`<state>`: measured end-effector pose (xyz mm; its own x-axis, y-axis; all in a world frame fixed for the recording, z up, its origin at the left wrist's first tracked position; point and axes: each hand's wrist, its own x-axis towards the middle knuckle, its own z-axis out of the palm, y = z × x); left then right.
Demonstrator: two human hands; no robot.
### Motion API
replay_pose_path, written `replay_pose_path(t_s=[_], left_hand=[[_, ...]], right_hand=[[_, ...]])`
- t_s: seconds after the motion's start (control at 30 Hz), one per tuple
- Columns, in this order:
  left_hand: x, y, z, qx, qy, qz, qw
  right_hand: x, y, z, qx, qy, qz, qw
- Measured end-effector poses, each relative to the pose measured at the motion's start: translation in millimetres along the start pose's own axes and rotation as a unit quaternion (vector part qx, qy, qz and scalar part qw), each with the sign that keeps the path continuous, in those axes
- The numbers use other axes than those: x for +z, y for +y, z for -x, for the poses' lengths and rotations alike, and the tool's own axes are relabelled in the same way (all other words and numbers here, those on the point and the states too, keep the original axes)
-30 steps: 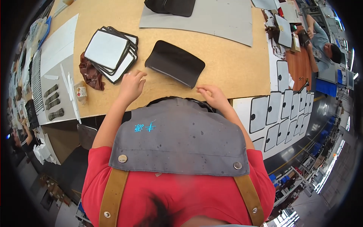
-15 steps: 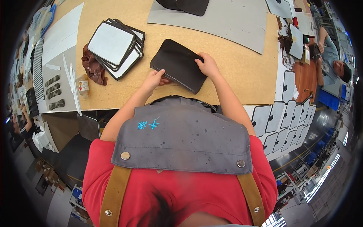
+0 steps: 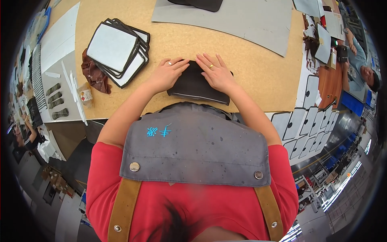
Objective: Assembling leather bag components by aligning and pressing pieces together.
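A dark brown, rounded-corner leather-like panel (image 3: 198,89) lies on the tan worktable in front of me, its near edge close to my apron. My left hand (image 3: 168,75) rests over its far left corner, fingers stretched out. Across its far right part lies my right hand (image 3: 215,74), fingers extended and pointing away from me. Both palms face down, and the two sets of fingertips almost meet at the panel's far edge. My hands hide much of its far side.
Left on the tabletop (image 3: 258,80) is a stack of white panels with dark borders (image 3: 113,48), beside crumpled brown material (image 3: 93,74) and a small bottle (image 3: 86,97). A grey sheet (image 3: 242,26) lies at the back. Several white panels (image 3: 292,125) stand at right; a person (image 3: 356,60) sits beyond.
The brown panel has turned to lie squarer to me. Both hands have gone from gripping its edges to lying flat on its far side, the left moving farther away.
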<state>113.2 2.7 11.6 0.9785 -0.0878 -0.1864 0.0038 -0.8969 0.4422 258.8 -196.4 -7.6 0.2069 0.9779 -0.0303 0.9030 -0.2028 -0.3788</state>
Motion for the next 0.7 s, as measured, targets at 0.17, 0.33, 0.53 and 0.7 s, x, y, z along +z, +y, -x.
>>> replay_pose_path(t_s=[0.17, 0.33, 0.53, 0.7], left_hand=[[17.4, 1.3, -0.5, 0.001, -0.05, -0.095, 0.994], [17.7, -2.1, -2.7, -0.016, -0.079, -0.088, 0.993], [19.7, -4.1, 0.5, -0.043, -0.064, -0.019, 0.997], [26.5, -26.4, -5.3, -0.12, 0.05, 0.258, 0.957]], right_hand=[[10.8, 4.4, -0.6, -0.007, -0.107, 0.019, 0.994], [1.0, 17.4, 13.4, 0.002, -0.16, 0.018, 0.987], [-17.6, 51.2, 91.2, 0.098, -0.203, 0.126, 0.966], [-21.1, 46.2, 85.4, 0.115, -0.113, 0.053, 0.985]])
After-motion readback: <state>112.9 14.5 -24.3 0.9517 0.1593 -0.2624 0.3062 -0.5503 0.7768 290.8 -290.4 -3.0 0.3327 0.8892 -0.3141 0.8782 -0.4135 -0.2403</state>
